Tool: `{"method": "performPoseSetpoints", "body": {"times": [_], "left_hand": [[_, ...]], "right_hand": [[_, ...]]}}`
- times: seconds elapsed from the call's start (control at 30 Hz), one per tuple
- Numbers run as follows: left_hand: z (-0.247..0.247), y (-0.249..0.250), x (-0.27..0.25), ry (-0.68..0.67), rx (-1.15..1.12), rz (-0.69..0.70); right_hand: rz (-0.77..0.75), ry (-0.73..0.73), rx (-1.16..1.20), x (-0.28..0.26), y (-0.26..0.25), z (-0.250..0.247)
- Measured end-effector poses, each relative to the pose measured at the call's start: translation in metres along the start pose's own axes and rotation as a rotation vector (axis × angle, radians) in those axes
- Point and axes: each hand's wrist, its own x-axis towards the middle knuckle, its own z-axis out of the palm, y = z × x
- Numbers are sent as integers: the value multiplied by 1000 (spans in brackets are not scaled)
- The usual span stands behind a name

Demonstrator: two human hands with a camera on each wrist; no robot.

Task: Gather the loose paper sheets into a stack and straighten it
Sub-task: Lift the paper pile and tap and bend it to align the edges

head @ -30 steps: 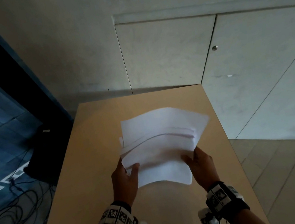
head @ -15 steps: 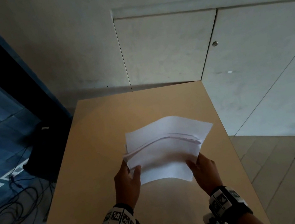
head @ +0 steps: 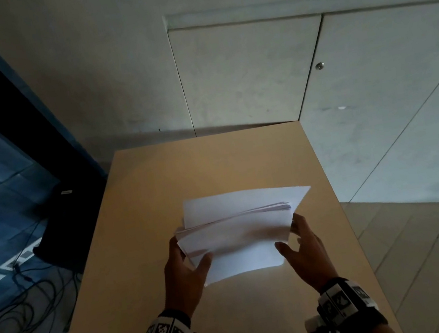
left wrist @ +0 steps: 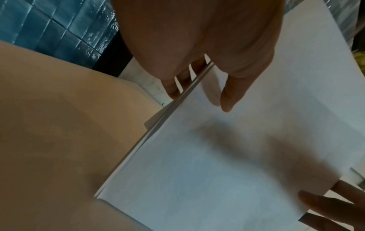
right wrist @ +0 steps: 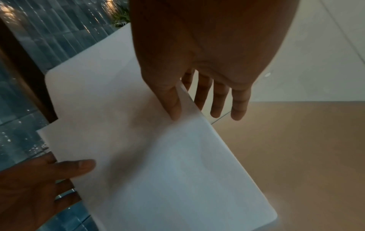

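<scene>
Pale concrete walls back a tan bench (head: 212,167), above which the paper stack (head: 239,238) is held; left hand (head: 184,274) and right hand (head: 308,250) pinch its sides, thumbs on top, likely to square uneven edges.

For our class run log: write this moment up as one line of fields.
phase: straightening | object: white paper stack, edges uneven, above tan wooden table | left hand: grip on left edge | right hand: grip on right edge

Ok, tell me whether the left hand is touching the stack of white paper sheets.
Touching. The left wrist view shows the left hand pinching the stack of white paper sheets, thumb on top, fingers underneath its edge.
</scene>
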Motion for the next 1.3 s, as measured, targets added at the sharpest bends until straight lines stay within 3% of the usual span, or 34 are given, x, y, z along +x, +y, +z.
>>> {"method": "performPoseSetpoints", "body": {"times": [0.5, 0.83, 1.17, 1.3], "left_hand": [[8, 9, 2, 79, -83, 25], [11, -5, -1, -52, 23, -89], [12, 10, 1, 126, 64, 60], [7, 7, 1, 87, 48, 69]], "right_hand": [[-86, 48, 183, 5, -20, 4], [-23, -87, 130, 5, -14, 11], [-48, 105, 147, 3, -22, 9], [-77, 109, 151, -1, -22, 10]]}}
